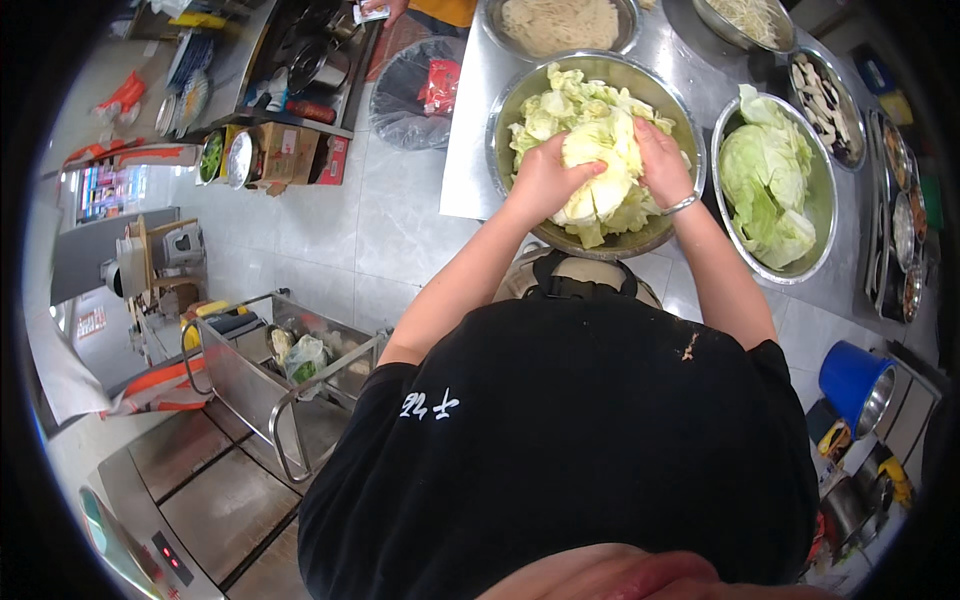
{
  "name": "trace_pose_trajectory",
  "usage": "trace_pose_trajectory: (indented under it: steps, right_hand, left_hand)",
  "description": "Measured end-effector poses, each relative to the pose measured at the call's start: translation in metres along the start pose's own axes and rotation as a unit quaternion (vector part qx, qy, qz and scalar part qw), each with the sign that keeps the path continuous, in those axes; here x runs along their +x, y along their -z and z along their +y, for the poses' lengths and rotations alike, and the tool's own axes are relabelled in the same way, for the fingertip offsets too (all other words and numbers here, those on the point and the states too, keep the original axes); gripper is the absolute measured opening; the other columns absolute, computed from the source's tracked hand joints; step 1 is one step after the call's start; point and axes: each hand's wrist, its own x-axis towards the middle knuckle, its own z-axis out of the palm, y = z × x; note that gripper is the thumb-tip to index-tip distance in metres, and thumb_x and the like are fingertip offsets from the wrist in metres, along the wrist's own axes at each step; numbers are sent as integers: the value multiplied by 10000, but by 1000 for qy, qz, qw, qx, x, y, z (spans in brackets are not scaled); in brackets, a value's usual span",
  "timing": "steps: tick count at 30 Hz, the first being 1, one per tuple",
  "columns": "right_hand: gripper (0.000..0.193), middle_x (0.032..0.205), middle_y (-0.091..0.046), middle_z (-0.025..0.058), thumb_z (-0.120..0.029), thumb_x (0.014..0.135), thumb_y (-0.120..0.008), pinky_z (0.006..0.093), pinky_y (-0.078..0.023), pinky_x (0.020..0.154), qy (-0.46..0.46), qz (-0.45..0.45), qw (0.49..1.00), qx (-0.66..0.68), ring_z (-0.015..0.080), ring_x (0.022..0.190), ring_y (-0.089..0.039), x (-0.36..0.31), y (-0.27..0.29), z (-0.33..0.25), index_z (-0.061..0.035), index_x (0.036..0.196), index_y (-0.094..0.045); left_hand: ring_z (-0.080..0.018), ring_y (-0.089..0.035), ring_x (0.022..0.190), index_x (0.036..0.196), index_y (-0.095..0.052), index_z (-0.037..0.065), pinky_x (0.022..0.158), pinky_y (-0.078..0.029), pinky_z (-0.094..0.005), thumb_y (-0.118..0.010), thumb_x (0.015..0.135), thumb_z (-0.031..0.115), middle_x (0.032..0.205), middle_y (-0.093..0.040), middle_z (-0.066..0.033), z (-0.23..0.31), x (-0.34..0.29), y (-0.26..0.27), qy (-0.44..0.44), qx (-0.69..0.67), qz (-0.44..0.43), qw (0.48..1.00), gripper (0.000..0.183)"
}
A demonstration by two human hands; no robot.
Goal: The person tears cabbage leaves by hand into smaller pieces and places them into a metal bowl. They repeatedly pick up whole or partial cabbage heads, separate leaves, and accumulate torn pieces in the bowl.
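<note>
Between my two hands is a pale green cabbage chunk (600, 165), held over a wide metal bowl (697, 150). My left hand (553, 178) grips its left side, thumb across the front. On its right side my right hand (661, 165) is closed around it, a bracelet at the wrist. Torn cabbage leaves (570, 98) fill the bowl beneath and behind the chunk. To the right stands a metal basin (829, 215) with larger cabbage heads (765, 165) in it. The chunk and leaves hide part of my fingers.
Beyond the bowl sit a bowl of pale shreds (560, 25), a bowl of bean sprouts (745, 20) and a bowl of sliced pieces (826, 100). A lined bin (415, 95) is left of the metal table (465, 170). A metal cart (250, 360) stands at left; another person's hand (392, 8) shows at the top.
</note>
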Motion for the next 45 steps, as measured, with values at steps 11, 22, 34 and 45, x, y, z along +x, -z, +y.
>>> trace_pose_trajectory:
  steps: [11,22,34,45]
  right_hand:
    - [458,1087,-701,204,-496,1008,-468,446,-509,870,70,99,890,-440,379,986,-672,-11,42,-37,-135,1221,-652]
    - [458,902,-683,226,-449,939,-615,416,-519,725,87,16,920,-381,359,848,-683,-42,-43,-58,-27,1107,-553]
    - [459,1027,-672,215,-458,970,-570,373,-504,866,-124,-224,932,-255,311,947,-652,-7,8,-52,-66,1206,-594]
    - [519,1231,-621,180,-460,916,-645,405,-494,930,226,15,851,-474,332,1135,-607,30,37,-60,-111,1283,-533]
  left_hand:
    - [-181,-686,933,1161,-600,-48,811,-539,-303,-760,854,128,1059,-714,-144,-17,-3,8,43,-197,122,972,389]
    - [-171,-655,971,1219,-569,-32,850,-523,-299,-753,864,139,1114,-685,-114,3,-8,-27,16,-238,125,963,435]
    - [-167,-678,934,1181,-603,-62,844,-533,-309,-788,832,168,1026,-717,-144,-6,1,25,2,7,-106,994,457]
    - [-316,-688,1022,1214,-576,-55,877,-532,-378,-834,768,287,1080,-701,-225,-1,6,33,-2,93,-9,996,618]
